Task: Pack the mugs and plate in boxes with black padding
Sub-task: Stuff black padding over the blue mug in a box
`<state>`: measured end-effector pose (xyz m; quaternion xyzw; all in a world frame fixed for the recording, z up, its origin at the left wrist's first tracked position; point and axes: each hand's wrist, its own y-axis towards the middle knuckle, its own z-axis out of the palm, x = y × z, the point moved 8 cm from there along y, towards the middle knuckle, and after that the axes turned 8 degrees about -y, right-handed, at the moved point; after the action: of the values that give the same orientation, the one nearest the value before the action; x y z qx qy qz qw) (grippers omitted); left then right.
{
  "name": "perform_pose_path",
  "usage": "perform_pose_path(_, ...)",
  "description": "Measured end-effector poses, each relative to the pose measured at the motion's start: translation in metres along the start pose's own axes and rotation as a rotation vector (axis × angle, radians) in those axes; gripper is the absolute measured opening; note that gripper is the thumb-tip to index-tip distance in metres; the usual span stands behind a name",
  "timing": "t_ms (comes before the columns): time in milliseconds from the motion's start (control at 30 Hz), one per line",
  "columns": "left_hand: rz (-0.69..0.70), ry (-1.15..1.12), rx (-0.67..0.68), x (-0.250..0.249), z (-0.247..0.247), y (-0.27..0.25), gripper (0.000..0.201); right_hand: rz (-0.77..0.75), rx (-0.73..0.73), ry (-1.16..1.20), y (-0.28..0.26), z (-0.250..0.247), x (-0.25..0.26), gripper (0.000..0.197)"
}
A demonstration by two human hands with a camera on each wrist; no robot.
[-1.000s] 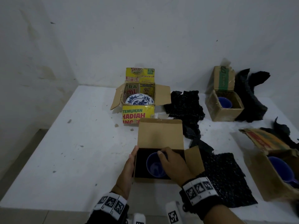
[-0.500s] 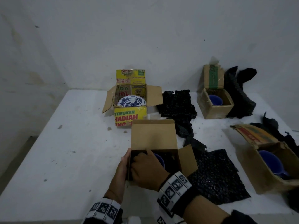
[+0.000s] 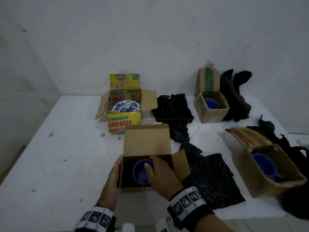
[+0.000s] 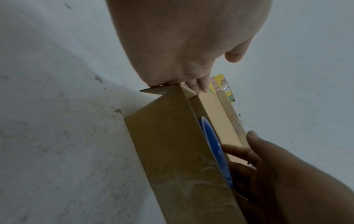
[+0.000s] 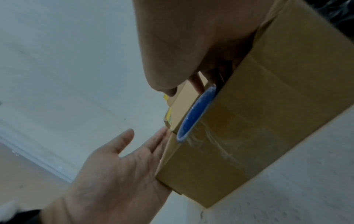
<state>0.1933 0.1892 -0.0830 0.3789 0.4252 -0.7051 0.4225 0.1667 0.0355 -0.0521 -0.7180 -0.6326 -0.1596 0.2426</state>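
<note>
While the flat left hand (image 3: 111, 180) steadies the box (image 3: 147, 143), right hand (image 3: 160, 174) seemingly grips the glossy blue mug (image 3: 142, 171).

The right hand (image 3: 160, 174) hides the near mug's (image 3: 141, 173) right side and handle.

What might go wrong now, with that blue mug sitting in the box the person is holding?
The blue mug rises to the rim of the plain cardboard box or slightly above it, so the lid may press on it. The left hand only rests flat against the box's side, so a push from the right hand could slide the box. No padding shows on top of the mug yet; closing now might leave it unprotected.
</note>
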Motion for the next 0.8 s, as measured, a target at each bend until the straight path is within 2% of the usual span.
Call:
perform_pose_path(67, -0.003, -0.024, -0.054, -0.004, 0.003, 0.001, 0.043, -0.060, -0.032, 0.036, -0.007, -0.014, 0.003, 0.043)
perform_pose_path(100, 0.044, 0.048, -0.108, -0.010, 0.004, 0.001, 0.038, -0.108, -0.078, 0.049, -0.011, -0.025, 0.004, 0.040)
perform_pose_path(167, 0.199, 0.267, -0.203, -0.029, 0.014, -0.001, 0.030, -0.213, -0.226, 0.058, -0.022, -0.055, 0.006, 0.036)
perform_pose_path(233, 0.346, 0.418, -0.211, -0.049, 0.045, -0.009, 0.033, -0.268, -0.351, 0.037, -0.032, -0.086, -0.002, 0.037)
perform_pose_path(367, 0.558, 0.578, -0.040, -0.065, 0.135, -0.027, 0.035, -0.229, -0.488, 0.044, -0.044, -0.136, -0.046, 0.026)
perform_pose_path(467, 0.663, 0.649, 0.148, -0.052, 0.206, -0.042, 0.035, -0.129, -0.462, -0.026, -0.046, -0.150, -0.096, 0.016)
perform_pose_path(533, 0.653, 0.717, 0.277, -0.030, 0.244, -0.049, 0.040, -0.044, -0.362, -0.078, -0.045, -0.146, -0.130, 0.020)
perform_pose_path(633, 0.491, 0.800, 0.398, 0.018, 0.281, -0.048, 0.054, 0.027, -0.200, -0.100, -0.047, -0.132, -0.175, 0.028)
perform_pose_path(700, 0.363, 0.896, 0.391, 0.050, 0.286, -0.039, 0.060, 0.049, -0.100, -0.097, -0.048, -0.116, -0.196, 0.035)
perform_pose_path(800, 0.164, 1.239, 0.282, 0.086, 0.272, -0.021, 0.066, 0.096, 0.083, -0.178, -0.051, -0.087, -0.219, 0.068)
